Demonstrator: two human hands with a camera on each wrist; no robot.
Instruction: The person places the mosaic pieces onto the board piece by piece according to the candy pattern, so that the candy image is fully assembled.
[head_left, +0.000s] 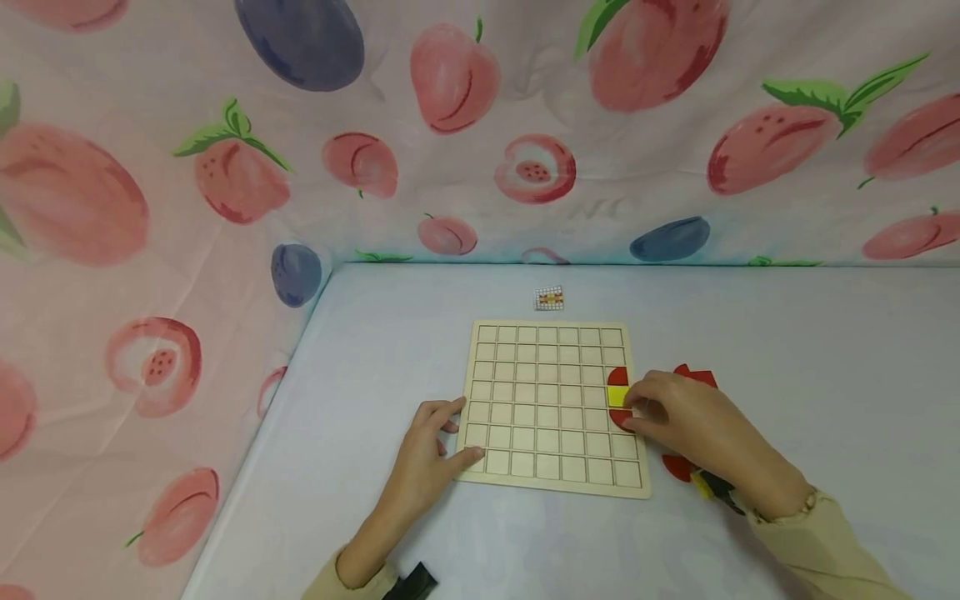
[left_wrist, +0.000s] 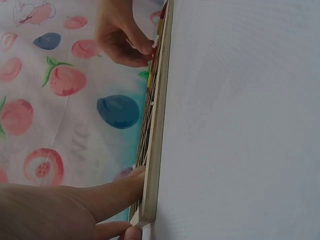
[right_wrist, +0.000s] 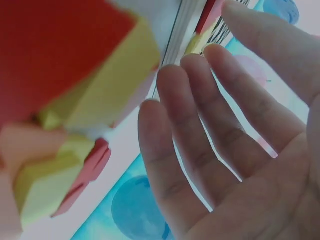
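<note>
A pale wooden grid board (head_left: 555,408) lies flat on the table. My left hand (head_left: 423,458) steadies its left side, thumb resting on the near left cells and index fingertip at the edge. In the left wrist view, the left thumb (left_wrist: 117,195) lies over the board's corner. My right hand (head_left: 690,425) is at the right edge, fingertips beside a yellow square piece (head_left: 617,397) and a red quarter-round piece (head_left: 621,419). Another red quarter-round piece (head_left: 618,377) sits just above the yellow one. The right wrist view shows the right hand's fingers (right_wrist: 195,135) extended, thumb apart.
Loose red pieces (head_left: 703,378) lie beyond the right hand, partly hidden by it. Another red piece (head_left: 677,467) and a yellow piece (head_left: 702,485) lie near the right wrist. A small printed pattern card (head_left: 549,298) lies behind the board. Fruit-print cloth (head_left: 450,167) hangs behind the table.
</note>
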